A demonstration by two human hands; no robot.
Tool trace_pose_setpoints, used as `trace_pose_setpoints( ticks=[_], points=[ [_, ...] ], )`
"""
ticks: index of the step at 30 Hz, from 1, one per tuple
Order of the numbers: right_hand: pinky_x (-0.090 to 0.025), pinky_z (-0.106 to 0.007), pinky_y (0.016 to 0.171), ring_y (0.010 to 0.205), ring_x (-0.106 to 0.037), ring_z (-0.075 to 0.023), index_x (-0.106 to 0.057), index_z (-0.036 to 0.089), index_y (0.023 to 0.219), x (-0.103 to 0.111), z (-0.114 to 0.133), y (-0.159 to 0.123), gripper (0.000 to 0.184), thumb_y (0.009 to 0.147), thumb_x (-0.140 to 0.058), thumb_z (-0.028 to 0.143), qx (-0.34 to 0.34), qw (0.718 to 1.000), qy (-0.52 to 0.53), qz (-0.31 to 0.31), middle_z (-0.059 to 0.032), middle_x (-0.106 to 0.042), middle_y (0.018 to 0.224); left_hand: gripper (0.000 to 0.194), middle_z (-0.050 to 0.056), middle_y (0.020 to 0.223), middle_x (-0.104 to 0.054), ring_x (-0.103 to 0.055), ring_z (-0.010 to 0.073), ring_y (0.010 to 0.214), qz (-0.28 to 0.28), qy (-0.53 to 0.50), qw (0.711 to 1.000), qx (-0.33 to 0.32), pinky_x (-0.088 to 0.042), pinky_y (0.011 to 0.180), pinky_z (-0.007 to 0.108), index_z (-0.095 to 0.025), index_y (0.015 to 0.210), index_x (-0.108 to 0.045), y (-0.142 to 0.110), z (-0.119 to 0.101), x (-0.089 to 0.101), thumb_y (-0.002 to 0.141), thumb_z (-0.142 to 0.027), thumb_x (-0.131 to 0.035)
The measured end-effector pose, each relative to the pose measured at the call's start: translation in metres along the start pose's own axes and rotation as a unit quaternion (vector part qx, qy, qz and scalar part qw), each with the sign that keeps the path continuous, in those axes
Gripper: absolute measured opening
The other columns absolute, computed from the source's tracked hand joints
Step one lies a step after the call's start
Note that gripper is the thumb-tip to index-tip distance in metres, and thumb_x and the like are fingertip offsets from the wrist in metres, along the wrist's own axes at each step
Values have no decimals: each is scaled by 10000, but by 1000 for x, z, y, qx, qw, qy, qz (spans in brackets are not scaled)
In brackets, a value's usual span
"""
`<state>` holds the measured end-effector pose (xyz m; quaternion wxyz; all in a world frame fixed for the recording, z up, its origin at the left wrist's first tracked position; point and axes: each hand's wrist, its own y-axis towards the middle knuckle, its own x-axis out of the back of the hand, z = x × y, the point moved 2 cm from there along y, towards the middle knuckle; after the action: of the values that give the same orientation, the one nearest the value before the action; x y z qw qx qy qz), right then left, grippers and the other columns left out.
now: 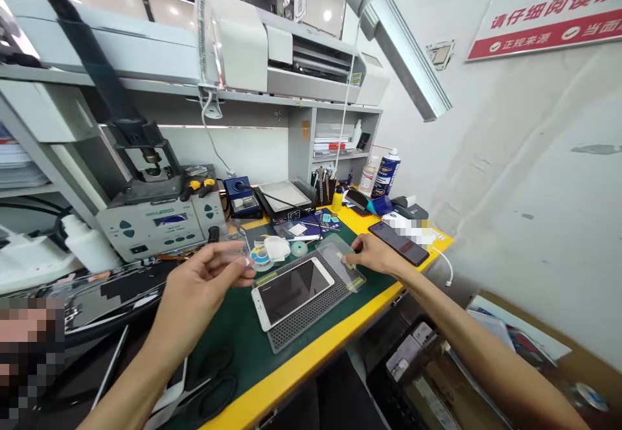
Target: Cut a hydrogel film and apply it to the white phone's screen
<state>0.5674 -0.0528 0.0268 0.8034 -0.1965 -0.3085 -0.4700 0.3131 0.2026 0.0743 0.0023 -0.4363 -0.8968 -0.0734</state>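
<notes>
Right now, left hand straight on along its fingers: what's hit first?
Probably the blue-and-white roll, just past the left hand in the picture; depth is unclear, so it might pass above.

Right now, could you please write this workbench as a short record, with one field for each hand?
Left hand: the left hand is raised left of the phone, thumb and fingers close together; what it holds, if anything, is unclear
Right hand: the right hand has its fingertips at the clear film
Centre: white-framed smartphone, screen up and dark, on a grey perforated mat
Beneath: green work mat
Right side: dark smartphone, lying flat
Back right: blue spray can, upright
</notes>
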Motion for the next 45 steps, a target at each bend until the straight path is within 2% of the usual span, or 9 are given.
trace_pose_setpoints(
  ticks=[5, 11, 18, 27, 31, 34, 39, 42, 45],
  points=[
    [-533, -291, 568, 724, -715, -240, -606, 197, 764, 17, 14, -16, 401, 669, -870, 483, 1, 991, 128, 46, -39, -690, 697, 553, 59, 782, -791, -783, 267, 755, 17, -7, 1000, -1, -666, 766, 376, -174, 1086, -636, 2, -1, 1, 711, -506, -870],
    [-569, -266, 524, 643, -693, -175, -691, 175, 820, 36, 42, -37, 436, 660, -916, 512, 31, 965, 254, 51, -51, -717, 790, 512, 84, 759, -788, -784, 268, 748, 14, -65, 997, 29, -669, 768, 374, -137, 975, -714, 4, -4, 5, 663, -489, -914],
    [-646, -342, 715, 802, -725, -209, -732, 192, 954, 2, 106, -61, 366, 715, -936, 380, 207, 910, 360, -4, -67, -770, 898, 425, 105, 896, -791, -762, 227, 730, 11, -125, 989, 77, -671, 752, 371, -123, 1022, -780, 1, 1, 0, 772, -457, -861],
    [-626, -301, 557, 629, -719, -185, -749, 163, 782, -32, 141, -37, 354, 644, -973, 400, 129, 891, 411, 144, -28, -733, 709, 276, 15, 808, -698, -680, 136, 723, -15, -203, 979, 17, -594, 646, 216, -162, 965, -768, -3, -10, 2, 858, -414, -806],
    [-629, -284, 566, 660, -764, -202, -753, 160, 801, -41, 158, -28, 329, 698, -951, 400, 149, 888, 391, 190, -70, -790, 787, 187, -32, 804, -657, -699, 134, 708, -23, -277, 960, 34, -619, 680, 251, -233, 988, -695, 3, -12, 9, 917, -399, -743],
    [-629, -290, 549, 670, -774, -216, -754, 157, 830, -51, 163, -18, 335, 712, -940, 410, 166, 886, 386, 194, -93, -809, 840, 218, 3, 895, -707, -733, 170, 754, -13, -277, 960, 28, -641, 744, 325, -231, 1106, -659, 5, -15, 18, 914, -303, -734],
    [-645, -299, 583, 697, -781, -227, -737, 146, 844, -68, 154, -8, 348, 719, -935, 404, 170, 880, 387, 214, -87, -796, 789, 663, 0, 943, -756, -737, 174, 831, -17, -211, 977, -8, -610, 812, 314, -271, 1383, -573, 6, -15, 29, 789, -182, -853],
    [-646, -291, 580, 691, -780, -226, -716, 162, 827, -71, 149, -10, 330, 714, -943, 372, 171, 875, 395, 220, -56, -773, 727, 595, 33, 919, -801, -731, 163, 843, -82, -157, 984, -11, -570, 751, 239, -220, 1288, -682, 7, -13, 32, 740, -264, -908],
    [-659, -301, 592, 713, -793, -241, -735, 175, 909, -69, 145, -11, 332, 722, -943, 351, 168, 869, 411, 217, -56, -788, 760, 398, 101, 971, -826, -758, 203, 830, -108, -154, 982, -5, -598, 758, 289, -162, 1035, -784, 8, -13, 32, 698, -313, -934]
  ],
)
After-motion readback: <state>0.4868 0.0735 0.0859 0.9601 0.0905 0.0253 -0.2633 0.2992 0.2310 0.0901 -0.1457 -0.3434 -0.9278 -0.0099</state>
